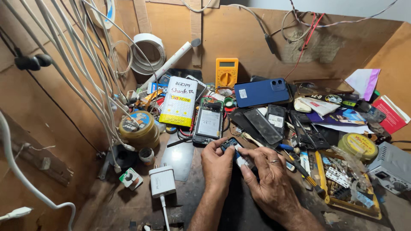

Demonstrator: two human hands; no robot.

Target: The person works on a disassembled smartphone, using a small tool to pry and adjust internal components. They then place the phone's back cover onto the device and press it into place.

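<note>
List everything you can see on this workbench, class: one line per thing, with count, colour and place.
small dark phone part with blue edge: 1, black-blue, centre, held by both hands
opened phone showing its battery: 1, black and grey, above the hands
blue smartphone lying back up: 1, blue, rear centre
yellow multimeter: 1, yellow, against the back wall
white plug-in charger: 1, white, front left
round yellowish tin: 1, gold, left
white and yellow box: 1, left of the opened phone
yellow parts tray: 1, yellow, right
white cables: many, hanging at left
left hand: 1, fingers on the part
right hand: 1, ring worn, fingers on the part
</note>
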